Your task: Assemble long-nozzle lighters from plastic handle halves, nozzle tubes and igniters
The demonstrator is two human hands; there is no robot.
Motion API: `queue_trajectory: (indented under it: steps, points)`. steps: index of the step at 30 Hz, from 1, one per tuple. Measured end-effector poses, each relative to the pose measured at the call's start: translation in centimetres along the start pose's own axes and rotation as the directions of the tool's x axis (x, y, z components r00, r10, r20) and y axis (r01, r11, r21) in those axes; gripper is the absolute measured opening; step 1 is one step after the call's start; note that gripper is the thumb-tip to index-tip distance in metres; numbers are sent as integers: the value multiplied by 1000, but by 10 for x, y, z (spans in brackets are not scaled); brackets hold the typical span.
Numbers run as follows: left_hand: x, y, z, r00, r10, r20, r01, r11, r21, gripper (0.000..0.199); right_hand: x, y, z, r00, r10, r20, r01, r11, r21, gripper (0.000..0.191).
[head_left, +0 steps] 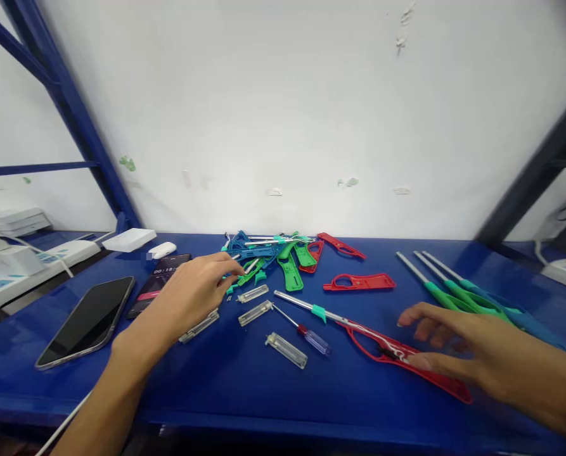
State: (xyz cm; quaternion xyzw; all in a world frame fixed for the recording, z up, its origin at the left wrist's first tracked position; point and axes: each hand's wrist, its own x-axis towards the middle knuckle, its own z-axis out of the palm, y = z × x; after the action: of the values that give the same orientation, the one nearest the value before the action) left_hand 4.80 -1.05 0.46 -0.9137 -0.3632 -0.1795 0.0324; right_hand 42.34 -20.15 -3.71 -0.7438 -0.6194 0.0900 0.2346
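On the table lies a red lighter shell half (435, 377) with a metal tube, a teal trigger piece (319, 312), white wires and a black part in it. Over its handle end is my right hand (477, 348), fingers apart, thumb at or just above the shell. My left hand (199, 288) reaches to small teal pieces (231, 289) at the front of a parts pile; its fingers are curled in a pinch, and whether a piece is between them is hidden. Between the hands lie a screwdriver (314, 339) and several clear fuel tanks (286, 350).
Green and blue shell halves (290, 272) and metal tubes are heaped at the back, beside red shell halves (361, 282). Long lighters (458, 292) lie at the right. Two phones (90, 320), a white box (129, 240) and power strips (68, 253) are at the left.
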Motion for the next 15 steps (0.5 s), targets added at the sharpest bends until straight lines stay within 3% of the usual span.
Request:
queue_trajectory:
  steps: [4, 7, 13, 15]
  points:
    - [0, -1, 2, 1000, 11, 20, -11, 1000, -8, 35, -1, -15, -7, 976, 145, 162, -159, 984, 76, 37]
    - [0, 1, 2, 1000, 7, 24, -6, 1000, -10, 37, 3, -26, -10, 954, 180, 240, -202, 977, 69, 38]
    - [0, 5, 0, 999, -5, 34, 5, 1000, -22, 36, 13, -34, -14, 980, -28, 198, 39, 998, -53, 39]
    - [-1, 8, -1, 999, -12, 34, 14, 998, -54, 34, 15, -41, -8, 990, -112, 81, 121, 986, -118, 34]
